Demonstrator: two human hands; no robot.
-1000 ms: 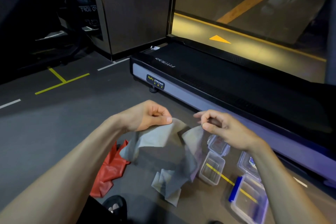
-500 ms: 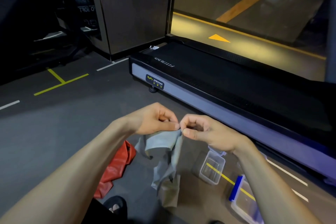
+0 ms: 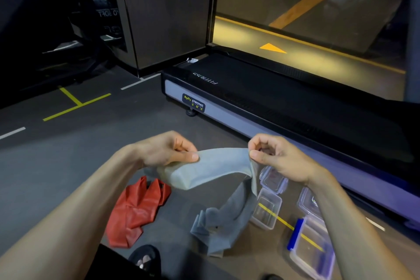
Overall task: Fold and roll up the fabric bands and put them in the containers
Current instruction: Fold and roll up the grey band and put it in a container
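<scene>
A grey fabric band [image 3: 216,166] stretches between my two hands above the floor. My left hand [image 3: 168,150] pinches its left end and my right hand [image 3: 277,157] pinches its right end. The band's loose tail hangs down and piles on the floor [image 3: 218,227]. A crumpled red band [image 3: 136,211] lies on the floor to the left. Clear plastic containers stand at the right: a small open one [image 3: 266,211], a lid or box [image 3: 272,179] behind it, and a larger one with a blue clip [image 3: 311,250].
A treadmill [image 3: 272,107] runs across the floor right behind the hands. Another clear box [image 3: 306,202] sits by my right forearm. My foot in a dark sandal [image 3: 145,257] shows at the bottom. Yellow and white tape lines mark the grey floor.
My hands were pinched together at the band's top half a second ago. They have drawn apart, pulling a stretch of the grey band taut between them.
</scene>
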